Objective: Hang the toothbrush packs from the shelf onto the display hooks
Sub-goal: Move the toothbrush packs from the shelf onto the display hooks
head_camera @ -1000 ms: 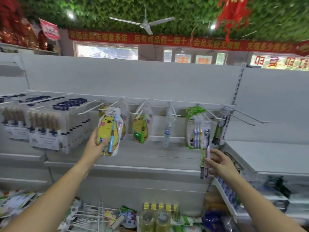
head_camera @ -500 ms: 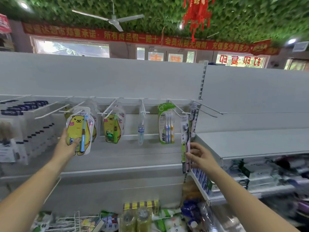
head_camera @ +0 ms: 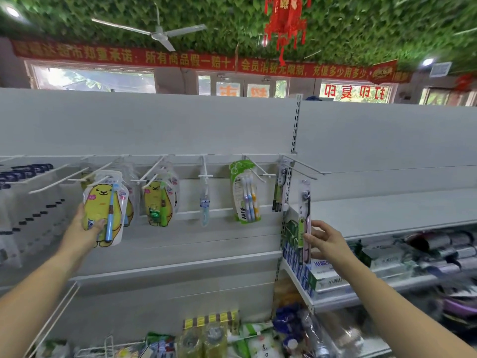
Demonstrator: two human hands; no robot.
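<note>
My left hand (head_camera: 82, 229) grips the lower left of a yellow bear toothbrush pack (head_camera: 105, 208) with a blue brush, its top at a white display hook (head_camera: 85, 179). My right hand (head_camera: 325, 240) pinches a narrow pack with a pink and black toothbrush (head_camera: 305, 218), held upright and seen edge-on just right of the shelf upright. Its top sits below two bare hooks (head_camera: 307, 167). Other packs hang along the rail: a second bear pack (head_camera: 159, 202), a clear single brush (head_camera: 204, 202), a green three-brush pack (head_camera: 245, 195) and a dark pack (head_camera: 280, 189).
A white shelf (head_camera: 387, 213) juts out at the right, with boxed goods (head_camera: 325, 277) on the shelf below it. Blue and white packs (head_camera: 25, 174) fill hooks at far left. Bagged and bottled goods (head_camera: 211, 337) lie low in front.
The view has swung right and closer. My right hand has carried the narrow pack up and to the right of the upright. My left hand stays on the bear pack.
</note>
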